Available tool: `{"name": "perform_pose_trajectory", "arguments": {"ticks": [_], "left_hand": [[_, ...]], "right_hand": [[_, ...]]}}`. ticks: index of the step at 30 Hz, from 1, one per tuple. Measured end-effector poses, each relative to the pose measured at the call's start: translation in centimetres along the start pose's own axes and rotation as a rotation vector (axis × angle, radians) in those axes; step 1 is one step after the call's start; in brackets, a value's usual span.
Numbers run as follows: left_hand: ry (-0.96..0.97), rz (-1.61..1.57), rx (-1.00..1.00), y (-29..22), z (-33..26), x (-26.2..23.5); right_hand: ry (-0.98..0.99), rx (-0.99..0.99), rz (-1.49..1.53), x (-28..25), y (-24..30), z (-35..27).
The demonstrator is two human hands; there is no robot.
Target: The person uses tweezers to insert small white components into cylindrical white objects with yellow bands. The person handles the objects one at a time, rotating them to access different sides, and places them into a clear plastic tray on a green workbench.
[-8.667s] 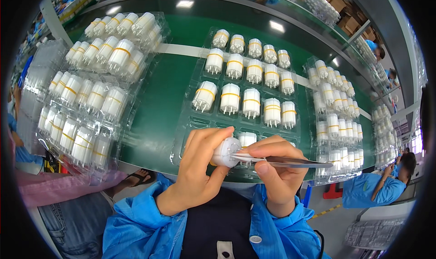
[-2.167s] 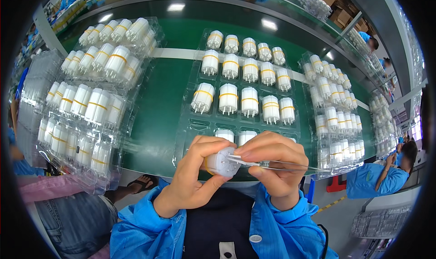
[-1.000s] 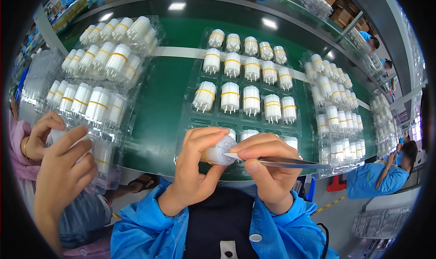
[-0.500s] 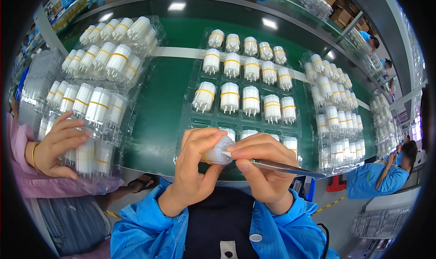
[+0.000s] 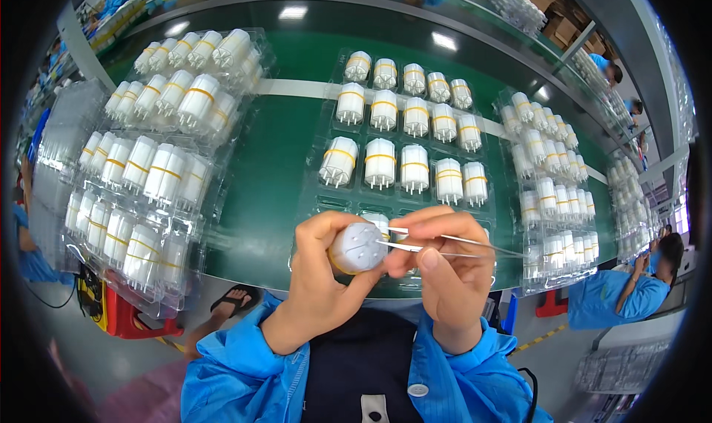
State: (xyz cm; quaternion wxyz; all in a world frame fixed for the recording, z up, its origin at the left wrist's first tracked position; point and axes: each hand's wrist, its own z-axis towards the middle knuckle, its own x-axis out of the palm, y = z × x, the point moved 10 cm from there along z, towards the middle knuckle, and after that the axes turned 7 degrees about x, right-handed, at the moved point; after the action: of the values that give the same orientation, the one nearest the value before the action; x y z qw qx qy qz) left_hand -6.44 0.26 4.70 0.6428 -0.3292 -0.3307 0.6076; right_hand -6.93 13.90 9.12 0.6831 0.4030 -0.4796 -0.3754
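Note:
My left hand (image 5: pixel 315 282) is wrapped round a white plastic cylinder (image 5: pixel 360 245) with a yellow band, its end face with small pins turned toward my right hand. In my right hand (image 5: pixel 454 278) is a pair of metal tweezers (image 5: pixel 469 240), pinched between thumb and fingers, with the two legs spread apart. One tweezer tip lies close to the cylinder's end face; whether it touches I cannot tell. Just beyond my hands lies a clear plastic tray (image 5: pixel 343 201) with rows of similar banded cylinders (image 5: pixel 380 163), pins toward me. Part of its nearest row is hidden behind my hands.
Stacked clear trays of cylinders (image 5: pixel 139 167) stand on the left of the green table (image 5: pixel 256 178), with more on the right (image 5: pixel 550 200). A red stool (image 5: pixel 144 319) is below at left. A co-worker in blue (image 5: pixel 619 289) sits at right.
The tweezers' legs have spread apart, and my right hand has drawn back a little from the cylinder. At left, a co-worker's hand and pink sleeve have left the trays.

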Motion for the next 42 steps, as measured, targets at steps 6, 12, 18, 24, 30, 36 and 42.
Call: {"name": "perform_pose_trajectory", "arguments": {"ticks": [6, 12, 18, 24, 30, 36, 42], "left_hand": [[0.245, 0.299, 0.196, -2.7, 0.7, 1.4], [0.144, 0.302, 0.231, -2.7, 0.3, 0.9], [0.103, 0.253, 0.166, -2.2, 0.0, 0.6], [0.121, 0.284, 0.172, -2.3, 0.2, 0.7], [0.126, 0.29, 0.186, -2.3, 0.2, 0.7], [0.2, 0.334, 0.188, -2.2, 0.5, 0.8], [0.194, 0.336, 0.171, -2.1, 0.5, 0.7]], "right_hand": [[-0.036, -0.152, -0.223, -0.2, 1.1, -0.8], [-0.024, -0.234, -0.492, 0.6, 2.3, -0.8], [-0.038, -0.231, -0.466, 0.3, 2.0, -0.8], [-0.027, -0.25, -0.483, 0.4, 2.0, -0.6], [0.007, -0.26, -0.464, 0.2, 1.7, -0.5], [0.043, -0.262, -0.468, 0.5, 1.8, -0.2], [0.024, -0.236, -0.475, 0.5, 1.5, 0.0]]}}
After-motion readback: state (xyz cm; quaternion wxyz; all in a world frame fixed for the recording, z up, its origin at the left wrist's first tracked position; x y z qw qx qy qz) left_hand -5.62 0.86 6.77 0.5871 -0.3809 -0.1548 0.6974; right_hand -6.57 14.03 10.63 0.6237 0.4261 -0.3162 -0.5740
